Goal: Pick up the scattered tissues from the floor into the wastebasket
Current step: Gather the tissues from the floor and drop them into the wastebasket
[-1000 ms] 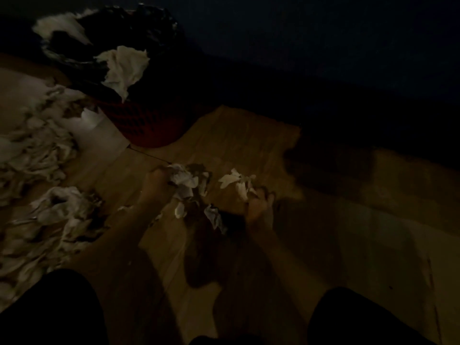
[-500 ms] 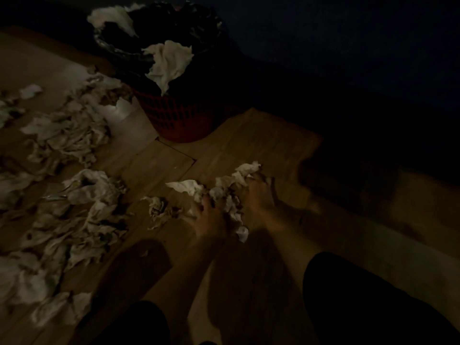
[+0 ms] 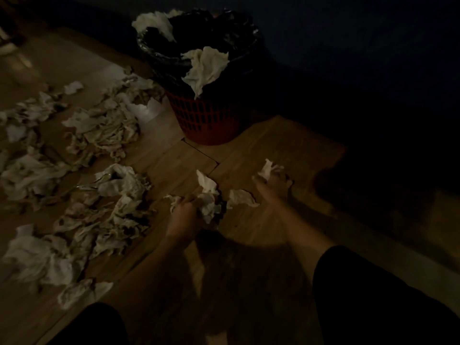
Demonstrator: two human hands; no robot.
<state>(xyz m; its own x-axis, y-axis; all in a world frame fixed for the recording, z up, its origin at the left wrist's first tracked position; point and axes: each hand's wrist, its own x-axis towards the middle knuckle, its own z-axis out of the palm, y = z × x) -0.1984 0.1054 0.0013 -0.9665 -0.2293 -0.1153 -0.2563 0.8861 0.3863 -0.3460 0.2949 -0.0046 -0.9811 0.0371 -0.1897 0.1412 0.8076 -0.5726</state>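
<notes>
Our left hand (image 3: 185,215) is closed around a wad of tissues (image 3: 207,197); our right hand (image 3: 272,183) pinches one small tissue (image 3: 267,170). Another scrap (image 3: 240,198) lies on the wooden floor (image 3: 286,145) between them. Beyond stands the red wastebasket (image 3: 206,120), black-lined, tissues draped over its rim. More tissues (image 3: 99,125) litter the left. We see no readable writing.
</notes>
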